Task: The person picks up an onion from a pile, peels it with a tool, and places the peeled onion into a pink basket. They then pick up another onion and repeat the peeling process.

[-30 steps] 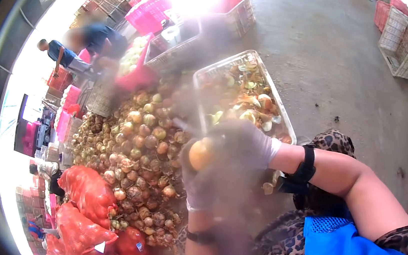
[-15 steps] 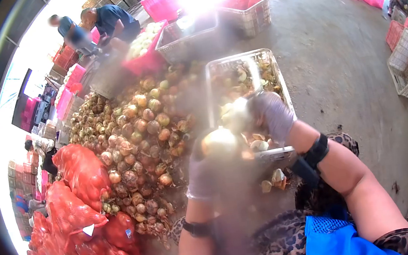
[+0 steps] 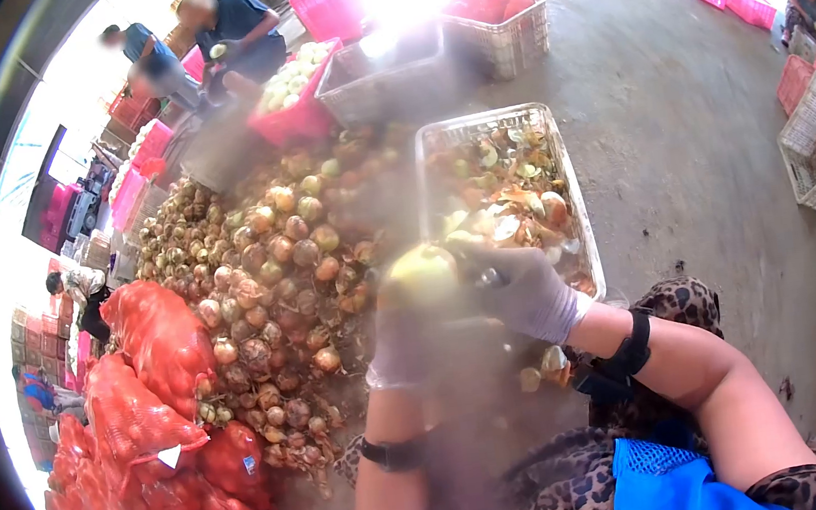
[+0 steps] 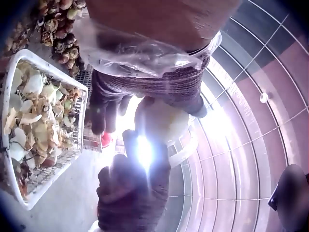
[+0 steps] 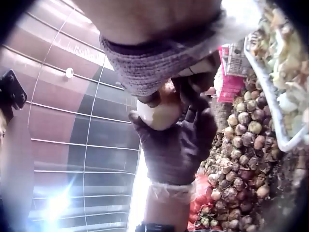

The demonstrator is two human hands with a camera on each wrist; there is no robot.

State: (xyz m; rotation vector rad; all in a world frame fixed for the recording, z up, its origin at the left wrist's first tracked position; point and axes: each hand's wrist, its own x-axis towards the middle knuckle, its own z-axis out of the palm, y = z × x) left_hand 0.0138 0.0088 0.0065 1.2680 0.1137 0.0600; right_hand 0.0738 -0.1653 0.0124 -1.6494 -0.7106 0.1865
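Observation:
My gloved left hand [image 3: 400,342] grips a partly peeled, pale onion [image 3: 425,273] from below, its fingers curled round it in the right wrist view. Close against the onion's right side is my gloved right hand [image 3: 534,296], fingers curled round a small tool with a metallic glint [image 3: 493,275], mostly hidden by the fingers. In the right wrist view the right thumb [image 5: 152,100] presses on the onion's surface. Just beyond both hands stands a white crate [image 3: 572,191] of onion skins and scraps. A blurred smear covers part of the head view.
A heap of unpeeled onions [image 3: 272,255] spreads to the left, with red mesh sacks [image 3: 157,394] nearer me. A pink crate [image 3: 287,118] of peeled onions and grey crates [image 3: 379,87] stand behind. Two people [image 3: 242,32] work at the back left. Concrete floor [image 3: 657,146] lies right.
The right hand moved out over the crate with pale peel, then came back to the onion. The onion, brownish-orange earlier, now shows a pale surface. The left hand still holds it.

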